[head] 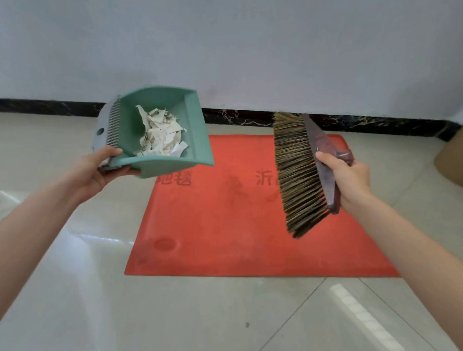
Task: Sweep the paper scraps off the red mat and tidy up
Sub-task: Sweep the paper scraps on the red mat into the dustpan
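A red mat [226, 222] lies flat on the tiled floor below both hands, with no scraps visible on it. My left hand [101, 169] grips the near edge of a green dustpan [194, 124], lifted above the mat's left corner. A heap of pale paper scraps [160, 135] sits inside the pan. My right hand [348, 174] grips the dark back of a brush head [298, 173], raised over the mat's right side with its brown bristles pointing left.
Glossy beige floor tiles [177, 321] surround the mat. A grey wall [246, 43] with a black marbled skirting board [354, 121] runs behind it. A brown cardboard object [458, 162] stands at the right edge.
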A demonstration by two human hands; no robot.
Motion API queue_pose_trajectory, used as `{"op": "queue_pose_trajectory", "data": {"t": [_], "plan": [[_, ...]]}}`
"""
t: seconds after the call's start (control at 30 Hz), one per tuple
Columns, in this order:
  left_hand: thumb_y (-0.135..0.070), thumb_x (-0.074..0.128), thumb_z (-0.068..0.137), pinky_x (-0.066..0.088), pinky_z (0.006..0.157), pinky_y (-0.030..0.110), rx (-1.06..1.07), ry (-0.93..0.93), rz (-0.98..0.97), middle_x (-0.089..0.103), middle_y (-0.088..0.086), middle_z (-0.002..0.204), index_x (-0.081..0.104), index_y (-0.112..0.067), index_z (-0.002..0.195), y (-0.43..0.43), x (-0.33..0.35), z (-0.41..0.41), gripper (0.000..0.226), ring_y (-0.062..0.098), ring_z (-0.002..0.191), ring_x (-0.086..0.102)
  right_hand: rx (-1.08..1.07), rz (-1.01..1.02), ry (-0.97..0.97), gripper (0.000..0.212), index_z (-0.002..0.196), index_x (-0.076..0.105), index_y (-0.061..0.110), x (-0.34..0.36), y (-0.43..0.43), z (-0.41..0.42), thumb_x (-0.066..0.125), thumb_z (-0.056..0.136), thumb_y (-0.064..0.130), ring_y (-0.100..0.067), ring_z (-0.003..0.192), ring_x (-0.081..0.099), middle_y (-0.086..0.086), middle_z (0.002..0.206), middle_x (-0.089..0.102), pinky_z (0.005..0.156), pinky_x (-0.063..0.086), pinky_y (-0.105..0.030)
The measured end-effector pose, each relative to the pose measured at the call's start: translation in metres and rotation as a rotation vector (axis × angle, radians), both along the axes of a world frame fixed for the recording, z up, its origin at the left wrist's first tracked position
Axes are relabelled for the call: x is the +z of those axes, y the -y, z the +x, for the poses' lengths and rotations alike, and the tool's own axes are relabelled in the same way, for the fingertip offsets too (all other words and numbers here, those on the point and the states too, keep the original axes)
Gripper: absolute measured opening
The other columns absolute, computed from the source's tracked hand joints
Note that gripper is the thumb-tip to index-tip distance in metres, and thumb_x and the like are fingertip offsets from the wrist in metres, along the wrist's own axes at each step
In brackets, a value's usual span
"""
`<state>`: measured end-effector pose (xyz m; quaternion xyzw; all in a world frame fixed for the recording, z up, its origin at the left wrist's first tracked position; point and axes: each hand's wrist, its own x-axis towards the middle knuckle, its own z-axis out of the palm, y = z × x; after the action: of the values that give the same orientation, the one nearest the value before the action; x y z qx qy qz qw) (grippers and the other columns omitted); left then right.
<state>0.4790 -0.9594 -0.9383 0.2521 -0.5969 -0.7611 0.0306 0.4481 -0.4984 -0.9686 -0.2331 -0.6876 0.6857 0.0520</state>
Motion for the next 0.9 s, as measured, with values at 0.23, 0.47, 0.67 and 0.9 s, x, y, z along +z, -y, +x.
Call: {"op": "queue_pose_trajectory", "data": {"t": [0.23,0.47,0.67,0.9], "plan": [[-0.004,0.054,0.092,0.060,0.065,0.025,-0.012,0.000,-0.020,0.063,0.017,0.106,0.058,0.004,0.098,-0.005,0.033,-0.012,0.011,0.027,0.068,0.073,0.062,-0.026,-0.032,0.042,0.088,0.074,0.011,0.025,-0.006,-0.009,0.088,0.057,0.035,-0.027,0.086,0.073,-0.009,0.087,0.076,0.090,0.055,-0.052],[-0.003,0.057,0.090,0.060,0.062,0.025,-0.025,0.014,-0.045,0.062,0.022,0.111,0.057,0.010,0.103,-0.012,0.066,-0.039,0.018,0.033,0.071,0.073,0.017,-0.053,-0.037,0.054,0.090,0.073,0.010,0.059,-0.007,-0.047,0.088,0.049,0.042,-0.028,0.083,0.073,-0.008,0.086,0.076,0.089,0.055,-0.051],[-0.001,0.058,0.089,0.060,0.060,0.029,-0.069,0.003,-0.089,0.061,0.026,0.119,0.047,0.020,0.126,-0.021,0.105,-0.079,0.043,0.041,0.093,0.066,0.011,-0.059,-0.074,0.032,0.089,0.073,0.006,0.099,0.007,-0.090,0.086,0.067,0.026,-0.025,0.083,0.073,-0.008,0.085,0.075,0.083,0.058,-0.038],[0.001,0.056,0.090,0.060,0.061,0.033,-0.081,-0.001,-0.053,0.064,0.024,0.111,0.053,0.013,0.113,-0.049,0.171,-0.118,0.027,0.039,0.092,0.066,0.042,-0.042,-0.074,0.025,0.080,0.071,0.007,0.179,0.022,-0.124,0.083,0.072,0.028,-0.015,0.073,0.068,-0.003,0.076,0.072,0.073,0.051,-0.031]]}}
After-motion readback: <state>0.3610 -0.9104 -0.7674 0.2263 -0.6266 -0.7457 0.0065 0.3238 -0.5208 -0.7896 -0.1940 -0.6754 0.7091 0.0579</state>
